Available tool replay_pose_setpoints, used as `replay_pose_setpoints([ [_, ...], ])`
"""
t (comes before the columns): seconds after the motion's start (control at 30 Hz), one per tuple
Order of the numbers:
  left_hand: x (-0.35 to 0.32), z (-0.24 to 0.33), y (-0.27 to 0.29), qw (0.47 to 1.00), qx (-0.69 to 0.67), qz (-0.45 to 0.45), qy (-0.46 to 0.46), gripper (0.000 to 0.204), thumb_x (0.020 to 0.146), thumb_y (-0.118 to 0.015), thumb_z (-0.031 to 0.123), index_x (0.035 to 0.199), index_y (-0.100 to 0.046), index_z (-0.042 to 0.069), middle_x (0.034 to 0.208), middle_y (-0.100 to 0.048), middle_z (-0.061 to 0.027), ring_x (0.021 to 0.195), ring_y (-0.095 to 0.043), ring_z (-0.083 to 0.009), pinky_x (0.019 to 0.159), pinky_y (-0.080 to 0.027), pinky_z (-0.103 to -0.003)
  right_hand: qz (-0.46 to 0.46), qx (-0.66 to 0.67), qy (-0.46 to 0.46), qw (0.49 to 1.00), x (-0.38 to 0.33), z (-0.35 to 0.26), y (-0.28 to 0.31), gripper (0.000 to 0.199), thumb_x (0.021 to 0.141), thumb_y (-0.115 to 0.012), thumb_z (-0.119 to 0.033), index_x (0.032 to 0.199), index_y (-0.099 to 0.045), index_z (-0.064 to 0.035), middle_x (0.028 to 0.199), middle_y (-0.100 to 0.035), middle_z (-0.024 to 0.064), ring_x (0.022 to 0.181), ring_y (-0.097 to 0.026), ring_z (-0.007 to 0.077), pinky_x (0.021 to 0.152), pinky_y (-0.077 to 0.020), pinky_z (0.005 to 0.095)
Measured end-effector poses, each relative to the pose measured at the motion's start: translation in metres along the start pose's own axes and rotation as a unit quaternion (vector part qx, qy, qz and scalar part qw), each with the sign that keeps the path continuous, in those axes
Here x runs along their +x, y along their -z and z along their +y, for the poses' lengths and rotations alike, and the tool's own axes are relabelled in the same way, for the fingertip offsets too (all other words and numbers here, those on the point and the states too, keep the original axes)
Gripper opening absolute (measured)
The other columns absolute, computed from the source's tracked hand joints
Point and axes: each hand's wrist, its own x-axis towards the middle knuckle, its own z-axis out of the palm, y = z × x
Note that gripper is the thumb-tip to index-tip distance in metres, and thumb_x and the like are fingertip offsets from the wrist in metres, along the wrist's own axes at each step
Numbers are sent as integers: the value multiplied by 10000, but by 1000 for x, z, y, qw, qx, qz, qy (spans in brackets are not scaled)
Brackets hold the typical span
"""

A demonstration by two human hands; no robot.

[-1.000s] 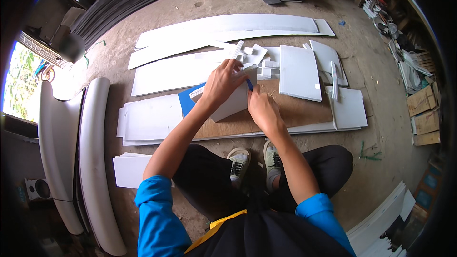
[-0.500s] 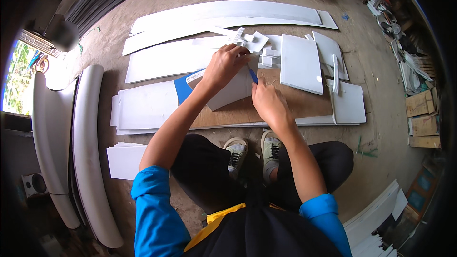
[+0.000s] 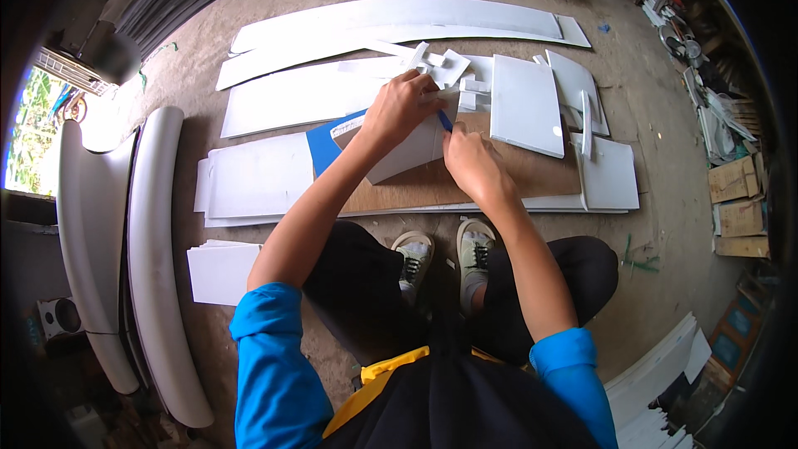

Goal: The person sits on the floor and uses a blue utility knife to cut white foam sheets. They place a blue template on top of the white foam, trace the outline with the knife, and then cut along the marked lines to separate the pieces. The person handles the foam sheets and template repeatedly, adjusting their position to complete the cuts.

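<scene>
My left hand (image 3: 403,108) is closed at the far end of a white board piece (image 3: 409,154), its fingertips pinching something at the edge that I cannot make out. My right hand (image 3: 475,162) grips a slim blue-handled tool (image 3: 445,121), which looks like a cutter knife. Its tip points up toward my left fingers, by the right edge of the piece; the blade is hard to see. Underneath lies a brown wooden board (image 3: 515,176). A blue sheet (image 3: 326,146) sticks out from under the left end of the piece. Small white offcuts (image 3: 454,68) lie just beyond my left hand.
Long white panels (image 3: 399,21) lie on the floor ahead. A white rectangular panel (image 3: 527,106) rests right of my hands. Rolled-edge white panels (image 3: 160,258) stand at the left, near a small white stack (image 3: 223,273). Cardboard boxes (image 3: 738,199) line the right side.
The whole view has shifted a little. The tool and my right hand sit slightly farther right along the white piece's edge; both hands keep their hold.
</scene>
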Motion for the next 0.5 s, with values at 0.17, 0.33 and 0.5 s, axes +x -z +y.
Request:
replay_pose_setpoints([
  [0.17, 3, -2, 0, 1000, -16, 6, 14, 252, 704, -676, 224, 780, -613, -8, 797, -591, -138, 661, -594, -294, 625, -484, -364, 5, -29, 15, 999, -11, 3, 4, 272, 884, -375, -168, 846, -504, 69, 663, -592, 258, 660, -614, 388, 592, -510, 429],
  [0.33, 3, -2, 0, 1000, -3, 6, 4, 250, 697, -680, 219, 761, -614, -14, 773, -590, -138, 630, -593, -290, 603, -482, -359, -27, -12, 2, 1000, -8, -1, 6, 274, 888, -372, -179, 866, -495, 64, 682, -583, 276, 692, -599, 411, 620, -495, 461],
  [0.5, 1, 2, -2, 1000, -20, -6, -7, 243, 694, -678, 203, 750, -610, -24, 756, -584, -148, 630, -591, -291, 607, -479, -360, -29, 8, 11, 999, 8, 13, -8, 283, 893, -368, -200, 892, -479, 61, 695, -563, 306, 733, -565, 457, 642, -470, 505],
])
